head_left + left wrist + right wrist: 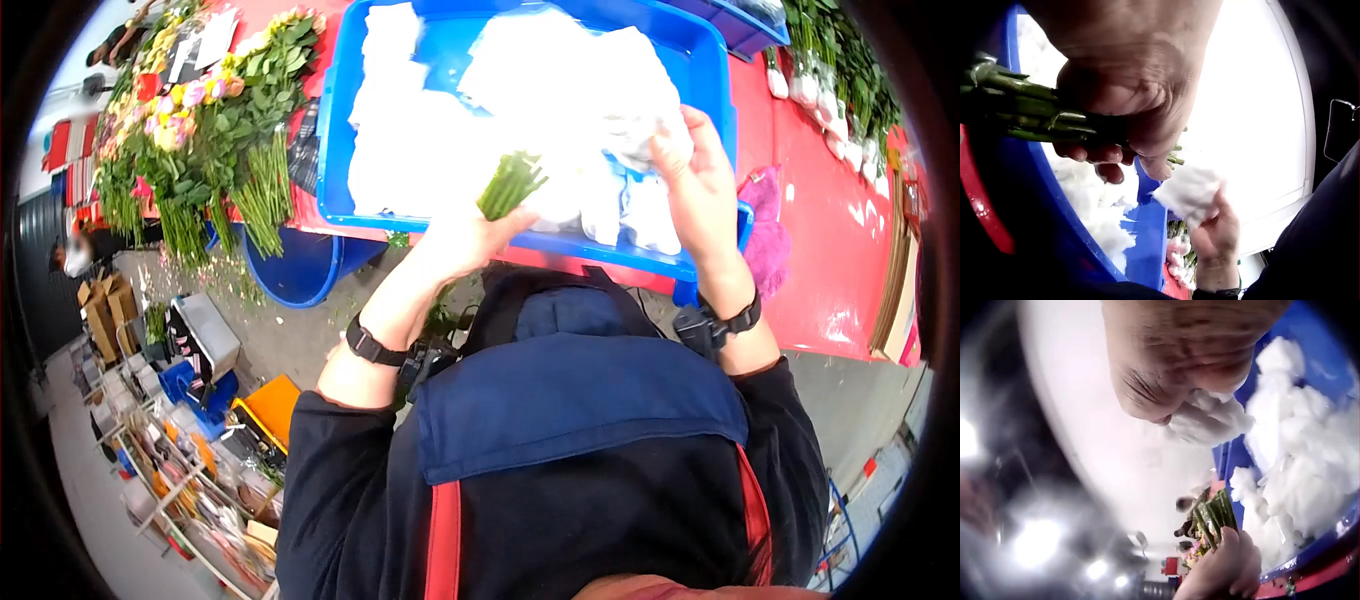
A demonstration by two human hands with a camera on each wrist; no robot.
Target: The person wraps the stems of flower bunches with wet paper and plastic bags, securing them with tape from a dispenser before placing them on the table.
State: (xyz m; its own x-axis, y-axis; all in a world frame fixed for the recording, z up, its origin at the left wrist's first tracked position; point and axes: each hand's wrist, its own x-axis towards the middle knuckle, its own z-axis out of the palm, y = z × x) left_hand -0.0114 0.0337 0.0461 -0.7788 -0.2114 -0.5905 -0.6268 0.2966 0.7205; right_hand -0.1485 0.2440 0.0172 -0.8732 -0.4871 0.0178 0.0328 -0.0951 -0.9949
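Note:
My left hand (pixel 465 240) grips a bundle of green flower stems (pixel 513 185), their cut ends showing past the thumb. In the left wrist view the fingers wrap round the stems (pixel 1035 112). My right hand (pixel 700 185) pinches a piece of wet white cotton wadding (pixel 635 140) between thumb and fingers. This wadding (pixel 1188 190) hangs a little beyond the stem ends in the left wrist view. Beneath both hands, a blue tray (pixel 340 130) holds more white wadding (pixel 1310 456) in soft clumps. In the head view the wadding is washed out by glare.
The tray stands on a red-covered table (pixel 830 250). Rose bunches (pixel 180 110) lie on the left; stems with white-wrapped ends (pixel 830 100) lie at the back right. A purple cloth (pixel 765 230) sits beside the tray. A blue bucket (pixel 300 265) stands below the table's left edge.

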